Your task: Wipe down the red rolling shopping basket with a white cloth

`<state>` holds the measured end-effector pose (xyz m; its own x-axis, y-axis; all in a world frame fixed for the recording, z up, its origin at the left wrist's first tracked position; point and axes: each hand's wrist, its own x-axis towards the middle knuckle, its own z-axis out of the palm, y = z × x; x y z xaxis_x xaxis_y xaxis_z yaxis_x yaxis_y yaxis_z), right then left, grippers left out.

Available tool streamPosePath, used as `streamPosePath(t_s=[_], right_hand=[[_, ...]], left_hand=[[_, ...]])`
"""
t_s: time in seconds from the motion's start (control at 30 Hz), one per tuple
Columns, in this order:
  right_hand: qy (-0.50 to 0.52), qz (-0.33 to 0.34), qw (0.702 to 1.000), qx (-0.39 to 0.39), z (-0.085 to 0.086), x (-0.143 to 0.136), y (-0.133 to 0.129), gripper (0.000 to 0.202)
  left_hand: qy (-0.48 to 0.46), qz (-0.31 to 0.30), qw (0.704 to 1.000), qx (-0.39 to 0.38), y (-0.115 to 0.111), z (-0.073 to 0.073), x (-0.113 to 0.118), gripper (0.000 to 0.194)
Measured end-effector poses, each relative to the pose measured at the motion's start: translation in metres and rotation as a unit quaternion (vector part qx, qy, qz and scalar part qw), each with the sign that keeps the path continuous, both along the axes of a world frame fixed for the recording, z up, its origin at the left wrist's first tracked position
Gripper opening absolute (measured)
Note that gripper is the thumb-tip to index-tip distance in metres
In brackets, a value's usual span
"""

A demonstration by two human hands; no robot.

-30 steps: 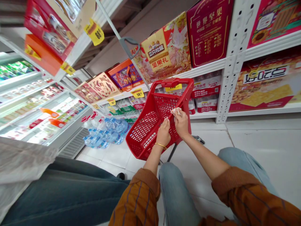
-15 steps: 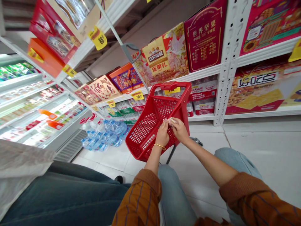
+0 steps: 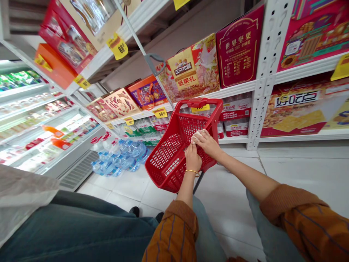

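Note:
A red plastic shopping basket [image 3: 166, 153] with a perforated wall and a raised handle stands tilted in the middle of the view. Over its right part, my left hand [image 3: 193, 157], with a gold bracelet at the wrist, has its fingers closed around something I cannot make out. Touching it just above and to the right is my right hand [image 3: 205, 142], fingers pressed together on a small whitish, crumpled item [image 3: 198, 136], perhaps tissue or thin plastic. No goods show inside the basket.
Shelves [image 3: 240, 87] with boxed nuts [image 3: 188, 69] and bottle packs run behind the basket. Blue-capped water bottles [image 3: 120, 156] stand on the floor at left, near a lit fridge [image 3: 46, 127]. A person's jeans-clad leg [image 3: 81, 229] is close at lower left. A metal pole [image 3: 136, 36] crosses above.
My right hand has moved slightly up and left, over the tips of my left hand. My left hand has shifted a little right and down. The view has shifted slightly.

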<state>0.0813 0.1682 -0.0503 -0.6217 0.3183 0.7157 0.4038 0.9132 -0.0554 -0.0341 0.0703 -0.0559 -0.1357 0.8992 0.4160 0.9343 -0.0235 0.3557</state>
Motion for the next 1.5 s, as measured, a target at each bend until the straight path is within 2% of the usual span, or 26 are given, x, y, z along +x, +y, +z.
streamPosePath(t_s=[0.17,0.47,0.7,1.0,1.13,1.33,1.5], right_hand=[[-0.007,0.007,1.000,0.010,0.009,0.011,0.014,0.042],[-0.031,-0.022,0.999,0.028,0.021,0.029,0.038,0.043],[-0.011,-0.030,0.999,0.021,0.033,0.046,0.046,0.039],[-0.027,-0.056,0.998,0.024,0.047,0.076,0.033,0.040],[-0.013,-0.054,0.998,0.016,0.049,0.087,0.024,0.039],[-0.009,-0.085,0.996,0.007,0.051,0.108,0.015,0.039],[-0.003,-0.052,0.999,-0.015,0.057,0.118,0.006,0.041]], left_hand=[[0.008,0.008,1.000,-0.006,-0.003,0.001,0.000,0.071],[0.013,0.008,1.000,-0.010,-0.006,0.007,0.000,0.067],[0.013,0.003,1.000,-0.007,-0.009,0.004,-0.001,0.067],[0.006,-0.024,1.000,-0.002,-0.022,0.003,-0.001,0.067],[0.003,-0.042,0.999,0.001,-0.030,0.006,-0.001,0.068],[0.000,-0.062,0.998,0.005,-0.041,0.010,-0.007,0.061],[0.004,-0.062,0.998,0.010,-0.045,0.014,-0.005,0.052]])
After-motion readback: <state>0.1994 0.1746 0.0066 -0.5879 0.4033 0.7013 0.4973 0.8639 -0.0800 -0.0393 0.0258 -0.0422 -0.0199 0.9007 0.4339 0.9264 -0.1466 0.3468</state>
